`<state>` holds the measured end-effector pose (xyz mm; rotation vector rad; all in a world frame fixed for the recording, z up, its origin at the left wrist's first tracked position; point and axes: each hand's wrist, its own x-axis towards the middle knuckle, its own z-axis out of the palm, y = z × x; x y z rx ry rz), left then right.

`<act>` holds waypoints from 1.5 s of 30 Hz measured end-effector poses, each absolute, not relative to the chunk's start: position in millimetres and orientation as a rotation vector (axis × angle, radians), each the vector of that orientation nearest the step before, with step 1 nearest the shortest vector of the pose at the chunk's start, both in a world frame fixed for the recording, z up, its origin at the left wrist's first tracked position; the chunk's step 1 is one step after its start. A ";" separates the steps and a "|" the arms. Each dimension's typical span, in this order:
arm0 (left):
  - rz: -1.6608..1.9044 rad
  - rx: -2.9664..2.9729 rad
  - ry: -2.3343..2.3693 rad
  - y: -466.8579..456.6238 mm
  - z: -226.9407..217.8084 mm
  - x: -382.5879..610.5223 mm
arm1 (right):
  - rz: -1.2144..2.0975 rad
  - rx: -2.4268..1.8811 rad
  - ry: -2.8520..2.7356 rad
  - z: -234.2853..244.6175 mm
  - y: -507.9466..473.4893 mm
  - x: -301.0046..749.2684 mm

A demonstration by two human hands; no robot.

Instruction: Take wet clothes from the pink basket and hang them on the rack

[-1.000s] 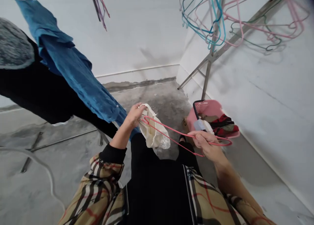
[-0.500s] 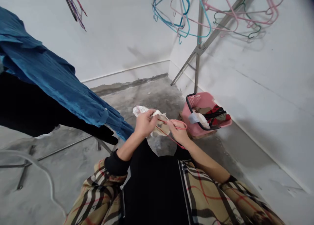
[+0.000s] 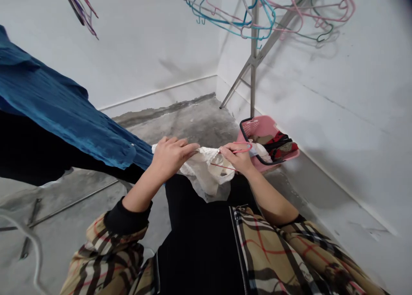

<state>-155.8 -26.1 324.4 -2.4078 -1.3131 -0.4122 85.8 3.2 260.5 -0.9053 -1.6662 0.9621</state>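
A white lacy garment (image 3: 206, 170) is stretched between my two hands, in front of my black trousers. My left hand (image 3: 172, 155) is closed on its upper left edge, with the fingers over the top. Part of a red clothes hanger (image 3: 243, 147) loops out above my right hand (image 3: 237, 158), which is closed on it and on the garment's right edge. The hanger's thin red bar crosses the garment's opening; the rest of it is hidden by cloth and fingers. I cannot tell the exact kind of garment.
A pink basket (image 3: 262, 125) with red, black and white clothes stands by the right wall. Blue hangers (image 3: 222, 22) and pink hangers (image 3: 299, 16) hang on a metal rack (image 3: 253, 71). A blue garment (image 3: 64, 106) hangs at left above a metal stand bar (image 3: 75, 202).
My left hand has moved left and away from my right, spreading the white garment wider. More of the hanger is now inside the cloth. The view has shifted slightly.
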 end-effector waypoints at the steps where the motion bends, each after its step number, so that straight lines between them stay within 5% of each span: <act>1: -0.422 -2.392 -1.304 -26.6 324.6 -156.5 | 0.987 -0.909 -1.661 260.4 5.1 90.7; 8: -0.612 -2.126 -1.344 -40.3 333.3 -170.0 | 0.947 -1.170 -1.147 199.4 24.6 131.0; 15: -0.723 -2.043 -1.373 -48.2 344.1 -173.2 | 1.369 -1.335 -0.789 144.3 38.9 111.6; 28: -0.823 -2.031 -1.400 -58.2 335.7 -187.1 | 1.698 -1.192 -0.937 150.5 43.7 71.0; 45: -0.733 -1.952 -1.524 -49.4 288.5 -228.0 | 1.218 -1.183 -0.853 198.2 31.1 116.1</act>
